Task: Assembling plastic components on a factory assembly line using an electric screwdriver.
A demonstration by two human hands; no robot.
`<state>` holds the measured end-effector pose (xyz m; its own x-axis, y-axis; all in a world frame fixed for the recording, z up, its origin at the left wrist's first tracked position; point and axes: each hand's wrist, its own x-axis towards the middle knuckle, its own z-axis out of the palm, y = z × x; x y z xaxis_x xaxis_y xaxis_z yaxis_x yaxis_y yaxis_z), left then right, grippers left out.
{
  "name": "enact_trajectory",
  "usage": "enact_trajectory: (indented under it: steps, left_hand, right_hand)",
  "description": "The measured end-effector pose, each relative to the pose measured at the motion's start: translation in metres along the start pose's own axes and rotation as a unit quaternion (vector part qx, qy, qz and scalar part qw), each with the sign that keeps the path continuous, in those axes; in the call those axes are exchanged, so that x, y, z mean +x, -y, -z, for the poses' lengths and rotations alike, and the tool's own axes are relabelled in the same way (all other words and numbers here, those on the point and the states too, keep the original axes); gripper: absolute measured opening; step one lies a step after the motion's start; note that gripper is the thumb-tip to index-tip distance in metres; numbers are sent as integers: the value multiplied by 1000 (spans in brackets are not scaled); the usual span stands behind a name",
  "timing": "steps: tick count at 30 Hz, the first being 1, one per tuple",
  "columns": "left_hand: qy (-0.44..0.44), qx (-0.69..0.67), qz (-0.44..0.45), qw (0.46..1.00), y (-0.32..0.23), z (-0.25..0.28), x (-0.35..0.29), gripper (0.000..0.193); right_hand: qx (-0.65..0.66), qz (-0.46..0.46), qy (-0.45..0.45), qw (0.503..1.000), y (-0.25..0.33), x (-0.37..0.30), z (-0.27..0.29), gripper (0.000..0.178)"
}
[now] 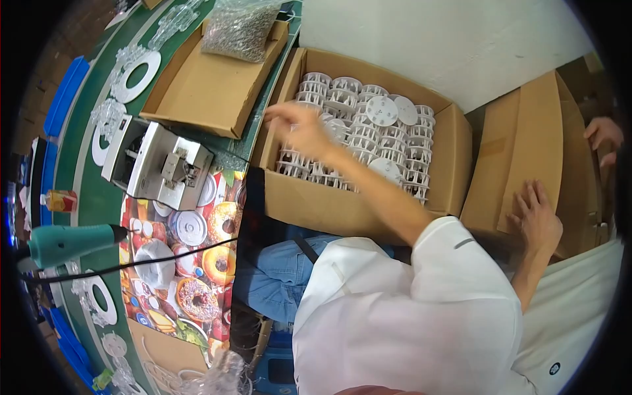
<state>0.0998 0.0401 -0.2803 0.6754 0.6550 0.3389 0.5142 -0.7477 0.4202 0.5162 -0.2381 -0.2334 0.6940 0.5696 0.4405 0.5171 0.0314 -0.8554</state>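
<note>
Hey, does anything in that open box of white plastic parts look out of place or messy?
Mostly tidy: the white wheels stand in rows in the cardboard box, but a few flat discs lie loose on top, breaking the pattern.

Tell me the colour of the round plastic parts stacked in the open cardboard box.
White round plastic parts, clearest in the head view.

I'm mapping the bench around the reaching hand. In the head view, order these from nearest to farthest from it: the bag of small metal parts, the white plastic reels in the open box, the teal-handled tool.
1. White plastic reels: in the open box, under the left hand.
2. Bag of small metal parts: up and left, on the flat carton.
3. Teal-handled tool: far left, lower down.
</note>
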Motion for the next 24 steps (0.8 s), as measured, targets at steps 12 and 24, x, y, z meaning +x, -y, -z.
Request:
enact_trajectory:
  steps: [12, 24]
  left_hand:
    - [-29, -111, 42, 993, -95, 34, -83, 26]
    - [-94, -243, 79, 962, -171, 45, -130, 30]
  right_hand:
    - [-354, -71, 120, 925, -180, -61, 119, 47]
    - [358, -221, -166, 892, -112, -52, 124, 26]
